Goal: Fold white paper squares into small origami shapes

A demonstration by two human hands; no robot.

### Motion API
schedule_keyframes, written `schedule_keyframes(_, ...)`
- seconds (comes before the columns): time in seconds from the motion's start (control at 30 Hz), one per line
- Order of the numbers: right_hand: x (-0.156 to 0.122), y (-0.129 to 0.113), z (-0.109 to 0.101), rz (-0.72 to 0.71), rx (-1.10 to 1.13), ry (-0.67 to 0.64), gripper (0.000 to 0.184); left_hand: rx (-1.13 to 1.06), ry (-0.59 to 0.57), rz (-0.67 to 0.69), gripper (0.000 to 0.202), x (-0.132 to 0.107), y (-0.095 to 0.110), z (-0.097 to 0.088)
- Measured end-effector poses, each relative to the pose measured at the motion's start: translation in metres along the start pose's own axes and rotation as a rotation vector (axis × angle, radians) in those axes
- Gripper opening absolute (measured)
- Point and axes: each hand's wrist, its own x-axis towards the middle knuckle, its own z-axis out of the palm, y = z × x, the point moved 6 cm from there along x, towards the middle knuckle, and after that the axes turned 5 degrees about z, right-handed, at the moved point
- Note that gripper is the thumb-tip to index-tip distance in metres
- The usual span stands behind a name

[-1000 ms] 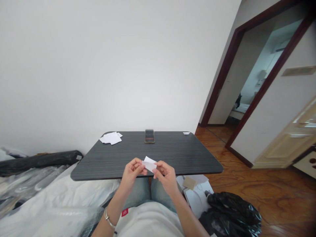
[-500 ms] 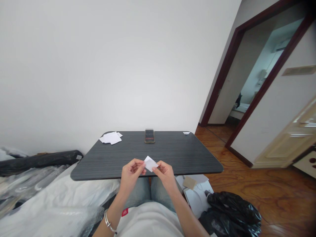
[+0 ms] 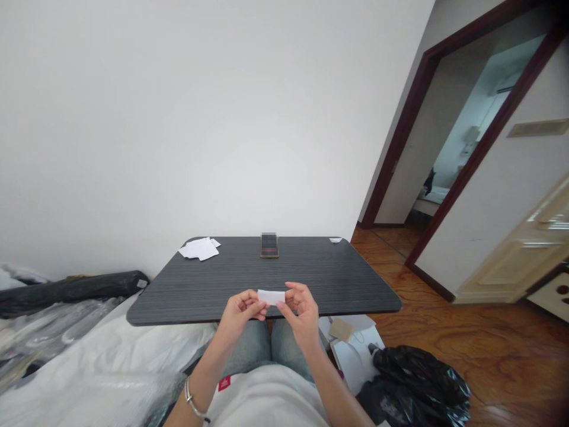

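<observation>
Between my two hands, just above the near edge of the dark table (image 3: 267, 276), is a small white piece of paper (image 3: 271, 297) that shows as a narrow strip lying level. My left hand (image 3: 244, 308) pinches its left end between thumb and fingers. At the right end, my right hand (image 3: 302, 311) grips the paper with its thumb in front, while the index finger stretches out above. White paper pieces (image 3: 200, 248) lie overlapping at the table's far left. A small folded white paper (image 3: 335, 240) rests at the far right corner.
A dark phone-like device (image 3: 269, 244) stands at the table's far edge, near the white wall (image 3: 267, 118). Plastic-covered bundles (image 3: 89, 356) lie at the left. White boxes (image 3: 355, 350) and a black plastic bag (image 3: 418, 385) sit on the floor at the right.
The white paper has turned from a diamond-like tilt to a level, narrower strip. Both hands have shifted slightly, and the right index finger has lifted outward.
</observation>
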Motion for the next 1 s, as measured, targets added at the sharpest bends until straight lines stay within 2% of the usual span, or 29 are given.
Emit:
schedule_keyframes(0.13,-0.004,-0.001,0.006,-0.063,-0.025,-0.067,0.031,-0.158,-0.062,-0.045,0.017,-0.001,-0.003,0.004)
schedule_keyframes(0.27,-0.008,-0.002,0.009,-0.106,-0.047,-0.082,0.020,-0.261,-0.114,-0.088,0.016,-0.002,-0.010,0.008)
schedule_keyframes(0.47,-0.009,-0.007,0.012,-0.124,-0.053,-0.136,0.007,-0.311,-0.150,-0.117,0.017,-0.001,-0.017,0.011)
schedule_keyframes(0.6,-0.010,-0.005,0.011,-0.116,-0.049,-0.124,0.010,-0.265,-0.125,-0.102,0.016,-0.002,-0.013,0.008)
schedule_keyframes(0.8,-0.006,0.005,0.001,-0.060,-0.024,0.043,0.032,-0.058,-0.126,-0.066,0.019,-0.002,-0.003,0.007)
schedule_keyframes(0.9,-0.003,0.007,0.000,-0.035,-0.047,0.055,0.025,0.043,-0.087,-0.020,0.021,-0.002,0.002,0.006)
schedule_keyframes(1.0,0.000,0.011,0.002,0.011,-0.063,0.012,0.018,0.123,-0.005,0.075,0.022,-0.002,0.011,0.003)
